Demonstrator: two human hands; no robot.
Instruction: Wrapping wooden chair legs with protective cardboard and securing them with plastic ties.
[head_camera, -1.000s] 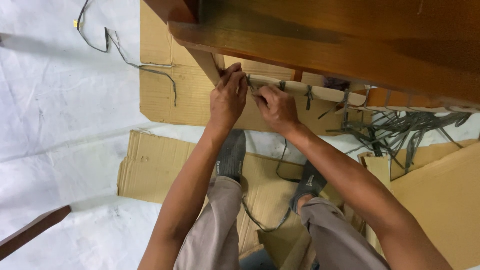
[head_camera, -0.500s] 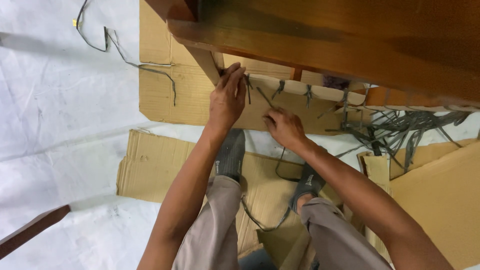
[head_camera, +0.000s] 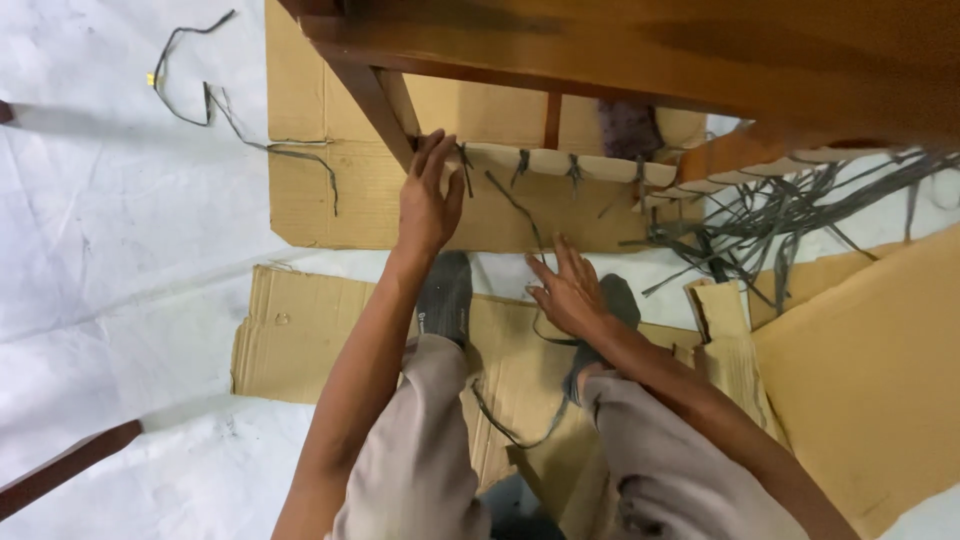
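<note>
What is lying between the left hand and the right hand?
In the head view, a thin grey strip runs down from the pale rail between the left hand and right hand, over cardboard.

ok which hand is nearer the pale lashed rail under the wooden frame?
Left. The left hand rests its fingertips on the pale rail at its left end. The right hand is below it, apart, open along a dark strip.
</note>
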